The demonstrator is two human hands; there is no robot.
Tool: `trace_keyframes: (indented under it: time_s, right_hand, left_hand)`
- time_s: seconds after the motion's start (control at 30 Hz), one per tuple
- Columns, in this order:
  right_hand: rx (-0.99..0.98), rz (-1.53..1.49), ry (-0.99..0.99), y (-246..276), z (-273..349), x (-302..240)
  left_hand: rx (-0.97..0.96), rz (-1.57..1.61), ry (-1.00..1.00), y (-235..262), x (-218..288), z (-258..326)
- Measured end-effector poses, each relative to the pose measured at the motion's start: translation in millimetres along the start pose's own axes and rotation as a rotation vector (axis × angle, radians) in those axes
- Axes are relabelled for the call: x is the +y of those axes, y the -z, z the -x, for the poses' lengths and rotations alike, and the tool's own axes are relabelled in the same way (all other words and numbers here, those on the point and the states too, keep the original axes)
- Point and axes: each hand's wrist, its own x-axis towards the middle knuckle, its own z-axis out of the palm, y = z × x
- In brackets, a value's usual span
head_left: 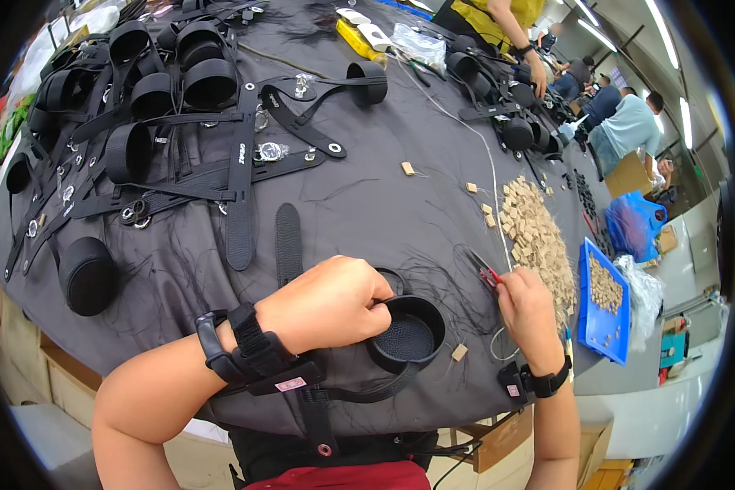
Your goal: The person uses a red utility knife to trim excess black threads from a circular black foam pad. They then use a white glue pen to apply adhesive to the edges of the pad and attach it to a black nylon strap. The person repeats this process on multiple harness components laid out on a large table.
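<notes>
My left hand (328,304) is closed in a pinch at the left rim of a round black leather cup (408,327). The cup stands open side up on the dark cloth, and its black strap (376,390) curls toward my body. Another strap end (287,245) sticks out beyond my left wrist. In my right hand (531,310) are small red-handled snips (487,274), their dark tips pointing up and left over loose black threads (441,282). A small tan tag (459,352) lies between the cup and my right wrist.
Many black straps with cups and metal buckles (271,152) cover the table's left side. A heap of tan tags (539,233) lies right of centre, beside a white cord (486,139). A blue tray (603,302) is at the right edge. A co-worker's hand (536,73) works farther off.
</notes>
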Motion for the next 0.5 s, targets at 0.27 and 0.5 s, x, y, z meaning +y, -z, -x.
trace_keyframes:
  time_s: [0.27, 0.5]
  right_hand:
    - [0.056, -0.460, 0.126, 49.1, -12.4, -53.8]
    - [0.019, 0.033, 0.453, 63.6, -16.9, -80.6]
  left_hand:
    - [0.020, 0.046, -0.043, 1.5, -2.4, 0.2]
    - [0.028, 0.028, -0.079, -1.5, -1.7, 0.6]
